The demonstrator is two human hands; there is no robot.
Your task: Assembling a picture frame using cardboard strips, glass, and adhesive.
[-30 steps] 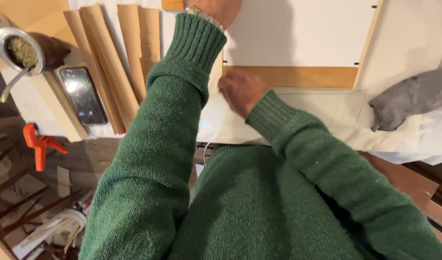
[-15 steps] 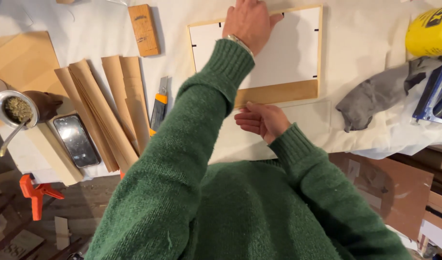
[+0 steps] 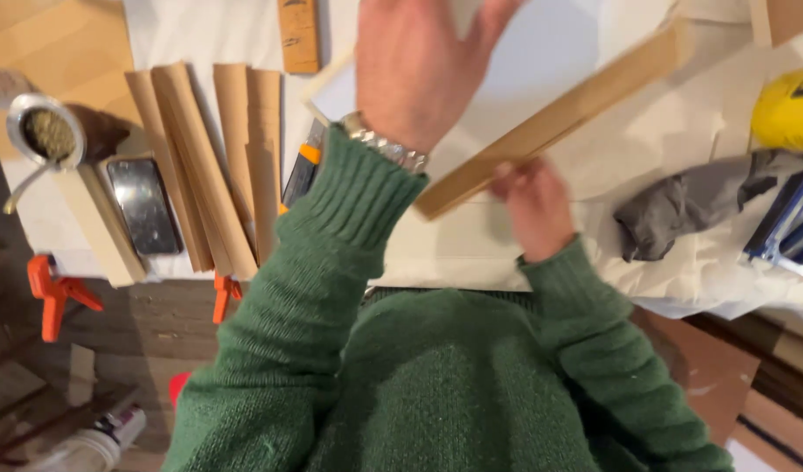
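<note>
A white panel with a wooden frame (image 3: 541,131) lies tilted on the white-covered bench, its lower wooden edge running diagonally between the two hands. The left hand (image 3: 419,61) rests spread flat on the panel's white face, while the right hand (image 3: 532,205) curls against the lower wooden edge, though blur hides whether it grips. Left of the panel lie a utility knife (image 3: 305,166) and tan wooden strips (image 3: 209,166).
</note>
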